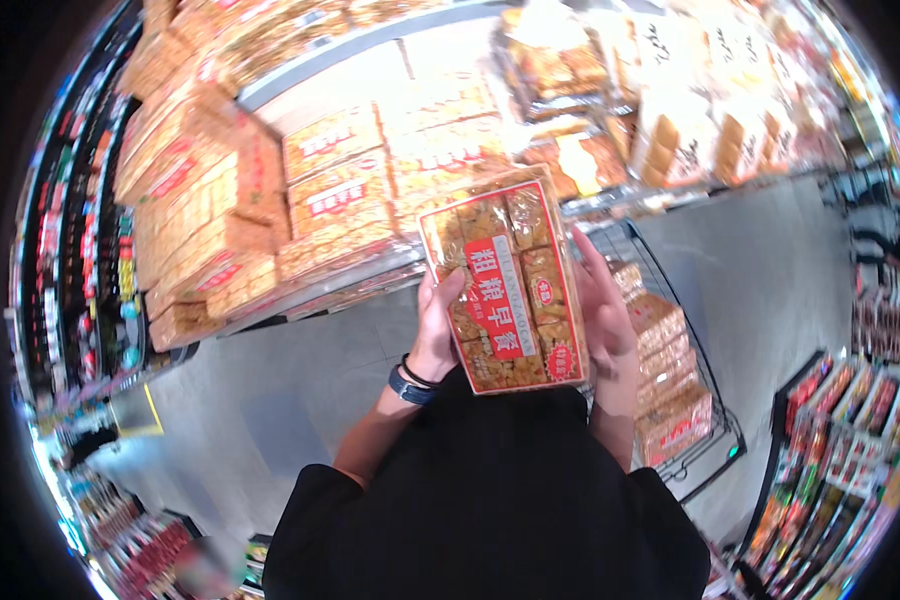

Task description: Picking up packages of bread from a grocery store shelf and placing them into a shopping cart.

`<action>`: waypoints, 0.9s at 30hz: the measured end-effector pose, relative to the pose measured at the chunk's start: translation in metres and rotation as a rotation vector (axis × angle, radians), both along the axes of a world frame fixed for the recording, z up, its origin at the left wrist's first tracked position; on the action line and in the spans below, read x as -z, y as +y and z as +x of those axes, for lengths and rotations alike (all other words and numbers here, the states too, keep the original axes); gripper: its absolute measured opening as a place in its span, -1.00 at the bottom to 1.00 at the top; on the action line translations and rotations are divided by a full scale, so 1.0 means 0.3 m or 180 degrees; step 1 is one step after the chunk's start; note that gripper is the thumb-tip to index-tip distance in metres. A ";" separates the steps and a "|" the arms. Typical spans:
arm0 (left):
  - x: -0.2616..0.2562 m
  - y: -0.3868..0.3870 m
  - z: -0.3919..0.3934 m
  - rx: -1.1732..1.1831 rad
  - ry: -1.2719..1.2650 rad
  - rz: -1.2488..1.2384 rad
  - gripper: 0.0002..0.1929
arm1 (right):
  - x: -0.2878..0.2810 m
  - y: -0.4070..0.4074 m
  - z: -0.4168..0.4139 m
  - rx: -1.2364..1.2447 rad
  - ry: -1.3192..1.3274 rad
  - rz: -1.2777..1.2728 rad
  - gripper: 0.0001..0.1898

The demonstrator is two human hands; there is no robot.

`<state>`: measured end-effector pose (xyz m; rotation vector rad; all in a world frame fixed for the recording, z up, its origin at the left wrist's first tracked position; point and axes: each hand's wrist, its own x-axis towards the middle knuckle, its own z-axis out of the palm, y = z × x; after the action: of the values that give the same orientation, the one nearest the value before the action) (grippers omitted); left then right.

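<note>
A wrapped box of pastry pieces (504, 289) with a red-bordered label is held in front of my chest, its printed face up. My left hand (441, 315) grips its left edge, the thumb lying on top; a dark watch and band are on that wrist. My right hand (604, 300) is at the box's right side with its fingers extended, the palm side by the edge; how firmly it presses cannot be told. Just beyond the box, similar packs (337, 195) lie in rows on a brightly lit display.
To my right stands a black wire shopping cart (720, 472) loaded with stacked packs (671, 375). Taller stacks of boxes (195, 210) rise at the display's left. Bagged bread (667, 142) fills its right part. Stocked shelves (82, 247) line the far left, and a snack rack (832, 465) stands lower right.
</note>
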<state>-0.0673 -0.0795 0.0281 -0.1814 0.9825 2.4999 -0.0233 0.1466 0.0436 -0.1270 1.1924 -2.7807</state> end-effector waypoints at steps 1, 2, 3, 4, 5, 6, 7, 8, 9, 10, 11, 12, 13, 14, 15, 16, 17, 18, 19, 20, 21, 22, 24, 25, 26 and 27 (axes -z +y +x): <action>-0.006 -0.027 -0.011 -0.0016 -0.0126 0.0190 -0.48 | 0.011 -0.005 -0.025 -0.0294 0.0115 -0.0230 0.28; -0.013 -0.047 -0.022 -0.0237 -0.0128 0.0285 -0.48 | 0.018 -0.027 -0.045 -0.0203 -0.0117 -0.0333 0.28; -0.013 -0.056 -0.035 -0.0427 -0.0130 0.0399 -0.47 | 0.024 -0.050 -0.057 -0.0081 -0.0352 -0.0410 0.28; -0.015 -0.069 -0.053 -0.0561 -0.0116 0.0427 -0.47 | 0.036 -0.082 -0.077 -0.0016 -0.0408 -0.0384 0.28; -0.014 -0.084 -0.081 -0.0854 0.0063 0.0350 -0.47 | 0.037 -0.114 -0.093 0.0065 -0.0450 -0.0427 0.28; -0.013 -0.090 -0.121 -0.1088 0.0246 0.0280 -0.47 | 0.050 -0.140 -0.112 0.0128 -0.0386 -0.0309 0.24; -0.018 -0.103 -0.158 -0.1181 0.0249 0.0325 -0.47 | 0.075 -0.167 -0.133 0.0168 -0.0331 -0.0186 0.21; -0.026 -0.115 -0.199 -0.1419 0.0278 0.0341 -0.48 | 0.119 -0.185 -0.150 0.0243 -0.0354 0.0053 0.13; -0.022 -0.123 -0.247 -0.1603 0.0312 0.0360 -0.49 | 0.080 -0.247 -0.205 0.0510 -0.0419 0.0435 0.00; -0.018 -0.142 -0.290 -0.1664 0.0201 0.0413 -0.49 | 0.079 -0.295 -0.260 0.0622 -0.0344 0.0691 -0.04; -0.017 -0.160 -0.335 -0.1682 0.0214 0.0463 -0.49 | 0.084 -0.328 -0.321 0.0751 -0.0263 0.0944 -0.06; -0.017 -0.186 -0.376 -0.1680 0.0196 0.0388 -0.51 | 0.099 -0.357 -0.392 0.0754 -0.0355 0.1176 -0.08; -0.015 -0.211 -0.420 -0.1658 0.0187 0.0313 -0.53 | 0.088 -0.401 -0.491 0.0931 -0.0363 0.1890 -0.11; -0.009 -0.232 -0.466 -0.1774 0.0389 0.0164 -0.57 | 0.088 -0.422 -0.585 0.0849 -0.0320 0.1716 -0.14; 0.035 -0.268 -0.508 -0.1791 0.0399 0.0220 -0.57 | 0.093 -0.437 -0.675 0.0754 -0.0273 0.1543 -0.17; 0.111 -0.313 -0.550 -0.1515 0.0185 0.0564 -0.59 | 0.096 -0.449 -0.766 0.0653 -0.0140 0.1636 -0.20; 0.145 -0.352 -0.590 -0.1208 -0.0009 0.0901 -0.60 | 0.090 -0.452 -0.848 0.0573 0.0000 0.1723 -0.23; 0.141 -0.382 -0.629 -0.1142 -0.0252 0.0705 -0.56 | 0.100 -0.442 -0.923 0.0594 0.0045 0.1760 -0.23; 0.139 -0.407 -0.666 -0.1138 -0.0213 0.0746 -0.56 | 0.114 -0.438 -0.991 0.0388 -0.0043 0.1612 -0.24; 0.144 -0.427 -0.701 -0.1222 -0.0522 0.0861 -0.58 | 0.130 -0.434 -1.049 0.0175 -0.0136 0.1461 -0.25; 0.157 -0.458 -0.728 -0.1323 -0.0844 0.0961 -0.59 | 0.140 -0.455 -1.093 0.0152 -0.0109 0.1475 -0.25; 0.170 -0.489 -0.749 -0.1242 -0.0791 0.1001 -0.56 | 0.151 -0.475 -1.135 0.0066 -0.0288 0.1483 -0.23; 0.230 -0.539 -0.794 -0.1399 -0.0925 0.1118 -0.50 | 0.169 -0.522 -1.203 -0.0154 -0.0686 0.1547 -0.13; 0.252 -0.547 -0.824 -0.1469 -0.1064 0.1225 -0.44 | 0.210 -0.523 -1.242 -0.0136 -0.0676 0.1553 -0.13; 0.274 -0.559 -0.851 -0.1448 -0.1059 0.1229 -0.44 | 0.273 -0.529 -1.286 -0.0188 -0.0654 0.1604 -0.08; 0.289 -0.573 -0.866 -0.1525 -0.1167 0.1172 -0.45 | 0.293 -0.555 -1.317 -0.0275 -0.0653 0.1659 -0.04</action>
<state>-0.3270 -0.2513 -0.0584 -0.8037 0.3461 2.8661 -0.4183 -0.0200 -0.0443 0.1456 1.7460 -2.2511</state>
